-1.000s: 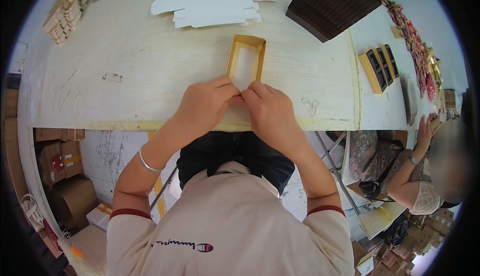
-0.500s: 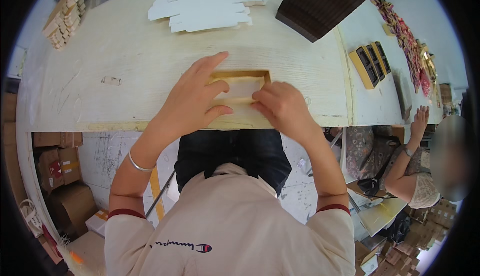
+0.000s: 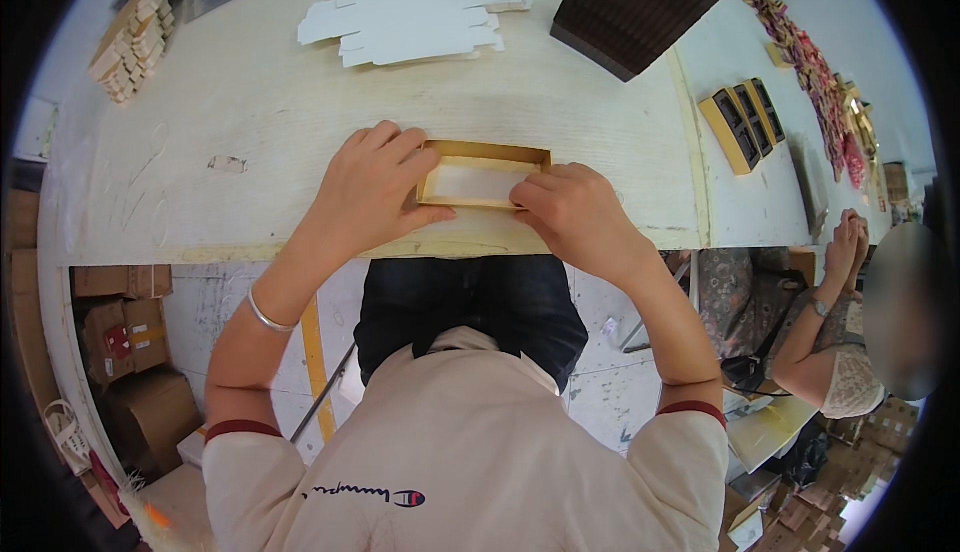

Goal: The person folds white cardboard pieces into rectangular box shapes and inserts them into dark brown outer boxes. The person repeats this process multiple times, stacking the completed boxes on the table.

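Note:
A shallow rectangular gold cardboard box [image 3: 487,149] with a pale inside lies on the table near its front edge, its top uncovered. My left hand [image 3: 375,184] grips the box's left end, thumb at the near corner and fingers bent over the side wall. At the other end, my right hand [image 3: 575,202] pinches the right wall, with fingertips reaching inside the near right corner. Part of each end wall is hidden behind my fingers.
Flat white box blanks [image 3: 405,12] lie at the far middle of the table [image 3: 270,102]. Right of them stands a tall dark brown stack [image 3: 635,12]. Gold boxes with black inserts [image 3: 742,127] sit at the right. A co-worker's arm [image 3: 800,337] shows at far right.
My left hand has closed onto the left end of the box, its raised finger now bent down. The right hand and the box have shifted slightly right.

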Demonstrator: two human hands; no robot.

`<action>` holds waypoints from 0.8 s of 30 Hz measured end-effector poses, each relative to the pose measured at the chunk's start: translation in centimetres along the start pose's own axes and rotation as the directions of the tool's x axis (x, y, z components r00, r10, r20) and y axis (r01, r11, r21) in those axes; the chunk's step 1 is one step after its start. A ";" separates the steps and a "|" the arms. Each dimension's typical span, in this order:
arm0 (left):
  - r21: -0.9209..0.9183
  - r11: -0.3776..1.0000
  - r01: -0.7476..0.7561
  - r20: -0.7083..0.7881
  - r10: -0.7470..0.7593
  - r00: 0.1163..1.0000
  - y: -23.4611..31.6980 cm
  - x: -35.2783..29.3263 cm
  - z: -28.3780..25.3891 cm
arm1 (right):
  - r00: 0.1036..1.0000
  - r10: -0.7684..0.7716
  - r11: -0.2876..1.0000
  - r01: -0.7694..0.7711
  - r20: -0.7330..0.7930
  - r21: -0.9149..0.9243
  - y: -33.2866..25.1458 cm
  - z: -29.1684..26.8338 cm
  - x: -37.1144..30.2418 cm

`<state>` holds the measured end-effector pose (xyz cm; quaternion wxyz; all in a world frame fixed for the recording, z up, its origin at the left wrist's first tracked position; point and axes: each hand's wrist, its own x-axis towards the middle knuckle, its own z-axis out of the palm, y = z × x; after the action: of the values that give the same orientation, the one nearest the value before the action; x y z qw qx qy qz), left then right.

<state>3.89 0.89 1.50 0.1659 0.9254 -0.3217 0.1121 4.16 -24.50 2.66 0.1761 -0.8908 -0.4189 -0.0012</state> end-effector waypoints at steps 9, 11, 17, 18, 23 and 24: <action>-0.012 0.998 -0.067 0.219 0.068 0.973 0.1 1.6 -0.9 | 0.992 0.017 0.954 0.020 -0.123 0.299 1.7 1.3 -1.4; -0.047 0.998 -0.046 0.198 0.054 0.979 0.4 1.2 -1.2 | 0.994 0.025 0.964 0.005 -0.110 0.267 1.0 1.2 -1.5; -0.367 0.864 0.346 0.226 -0.277 0.934 0.7 -0.2 0.0 | 0.964 0.083 0.967 -0.017 -0.253 0.253 -0.2 -3.3 -1.2; -0.385 0.862 0.330 0.180 -0.280 0.943 1.0 -0.3 0.0 | 0.919 0.091 0.975 -0.003 -0.383 0.224 0.5 -4.7 -1.1; -0.310 0.946 0.097 -0.067 -0.123 0.990 2.1 0.4 -0.9 | 0.698 -0.180 0.858 -0.233 -0.693 -0.458 7.8 -14.3 2.4; -0.358 0.926 0.121 -0.018 -0.136 0.991 2.0 0.4 -0.7 | 0.713 -0.201 0.805 -0.270 -0.672 -0.528 9.0 -15.4 3.1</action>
<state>2.87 -0.53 2.77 0.3444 0.8966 -0.2718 0.0608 15.11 -32.25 14.75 0.0346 -0.8390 -0.2806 -0.4649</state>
